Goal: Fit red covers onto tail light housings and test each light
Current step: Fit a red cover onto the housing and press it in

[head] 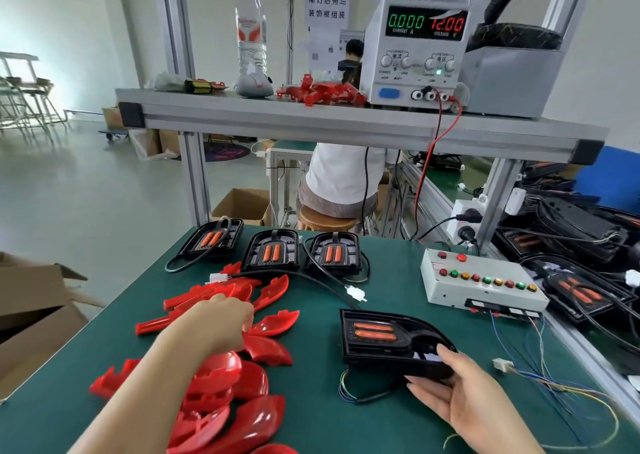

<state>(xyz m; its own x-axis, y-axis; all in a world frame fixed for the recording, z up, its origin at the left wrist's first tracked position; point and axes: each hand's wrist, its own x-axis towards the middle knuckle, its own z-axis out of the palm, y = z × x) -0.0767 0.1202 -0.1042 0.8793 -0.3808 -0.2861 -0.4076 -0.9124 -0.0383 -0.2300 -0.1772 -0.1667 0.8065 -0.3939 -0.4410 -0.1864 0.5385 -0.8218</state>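
Progress: early, by my judgement. Right hand (460, 394) grips an uncovered tail light housing (381, 341) at its near edge. Left hand (221, 322) curls its fingers into the red covers (242, 381); whether it holds one cannot be told. Three bare housings (272, 251) lie beyond the left hand. Test box (481, 280) sits beyond the right hand. Fitting and testing remain.

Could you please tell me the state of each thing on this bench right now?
power supply: on, 0.000 A, 12.00 V
held housing: uncovered, gripped by right hand
three rear housings: uncovered, lying on mat
red covers: loose pile, left hand among them
cardboard box: open
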